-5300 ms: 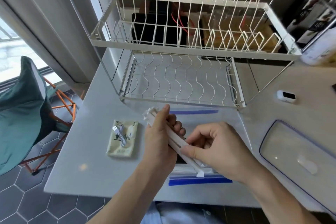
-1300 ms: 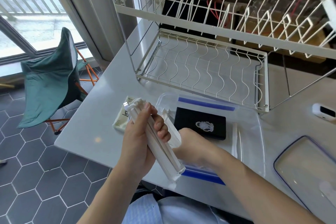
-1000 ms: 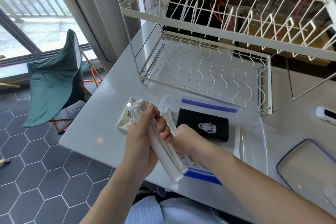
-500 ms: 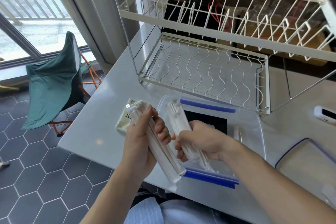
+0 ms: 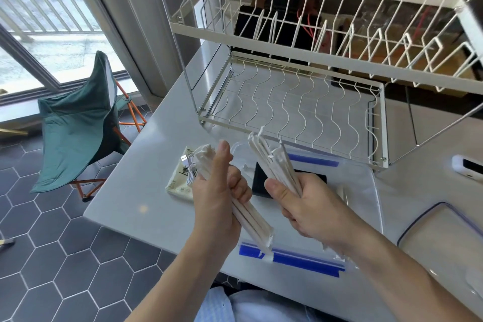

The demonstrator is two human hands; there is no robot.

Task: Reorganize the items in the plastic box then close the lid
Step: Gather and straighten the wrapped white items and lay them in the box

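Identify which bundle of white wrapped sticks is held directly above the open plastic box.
The bundle in the right hand; the left hand's bundle sits left of the plastic box.

Clear rectangular plastic box [image 5: 371,191] with blue strips along near and far rims, open, flat on the white bench. Inside: flat black card-like item [image 5: 258,183] on the bottom. Two bundles of white paper-wrapped sticks, one left bundle [image 5: 251,219] and one right bundle [image 5: 271,162], both tilted, held above the box. Clear blue-edged lid [image 5: 428,230] lying flat, right of the box.
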